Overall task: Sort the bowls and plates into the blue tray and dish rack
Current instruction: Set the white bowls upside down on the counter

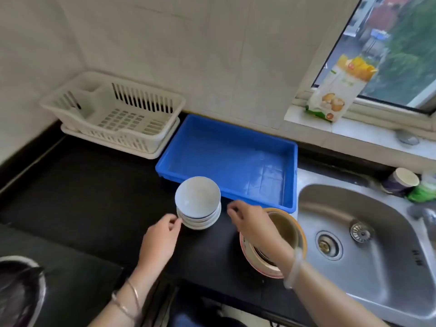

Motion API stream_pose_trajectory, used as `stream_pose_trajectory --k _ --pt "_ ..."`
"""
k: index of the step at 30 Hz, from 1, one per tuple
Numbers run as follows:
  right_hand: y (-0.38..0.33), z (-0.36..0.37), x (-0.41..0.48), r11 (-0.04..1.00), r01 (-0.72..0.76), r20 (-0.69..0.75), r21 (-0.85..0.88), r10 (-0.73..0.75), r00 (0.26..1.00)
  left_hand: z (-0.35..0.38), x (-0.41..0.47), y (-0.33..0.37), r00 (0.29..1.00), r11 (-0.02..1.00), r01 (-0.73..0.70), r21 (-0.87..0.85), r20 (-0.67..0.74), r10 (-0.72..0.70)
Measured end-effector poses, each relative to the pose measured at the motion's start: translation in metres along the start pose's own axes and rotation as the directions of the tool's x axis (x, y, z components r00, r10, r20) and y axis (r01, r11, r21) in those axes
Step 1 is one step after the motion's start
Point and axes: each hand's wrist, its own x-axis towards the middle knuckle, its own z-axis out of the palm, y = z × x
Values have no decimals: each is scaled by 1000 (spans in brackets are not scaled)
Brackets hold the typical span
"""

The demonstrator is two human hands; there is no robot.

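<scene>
White bowl stack sits between left hand and right hand.

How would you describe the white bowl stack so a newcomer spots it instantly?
Find the blue tray against the wall on the black counter. In front of its near edge, toward the left corner, the stack of white bowls stands between the left hand and right hand. It is white with a blue band, unlike the tan, orange-rimmed bowls beside the sink.
</scene>
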Motion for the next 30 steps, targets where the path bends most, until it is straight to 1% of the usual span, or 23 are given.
stream_pose_trajectory --k 2,4,8,11,13,15,18,20,23,27,30 --pt "-11 1 26 999 -34 -29 -24 34 999 -1 13 6 998 989 46 -142 -25 -50" --pt "-21 5 48 996 -52 -29 -70 50 998 -1 25 14 998 973 65 -222 -13 -69" --pt "-28 23 64 991 -46 -20 -128 43 999 7 34 18 996 954 91 -287 16 -90" --pt "-33 25 71 977 -58 -57 -206 47 997 9 37 16 993 929 119 -351 23 -119" --pt "-35 24 73 969 -45 -41 -243 36 999 10 38 15 992 917 125 -379 23 -126" --pt "-36 21 74 973 -14 -16 -231 10 1000 10 38 14 991 905 128 -406 24 -130" --pt "-34 14 73 983 4 -11 -184 -6 1000 8 40 14 984 863 177 -473 54 -172" --pt "-30 7 70 992 -6 -37 -122 2 999 9 42 15 979 857 200 -475 65 -193" --pt "-24 -8 65 999 -15 -87 -39 11 996 10 46 20 976 875 214 -435 59 -209" --pt "-16 -21 62 1000 -10 -113 -16 8 994 12 46 29 984 934 167 -317 -11 -180" --pt "-10 -26 61 999 -16 -107 30 20 994 14 41 33 984 939 135 -316 -73 -166"
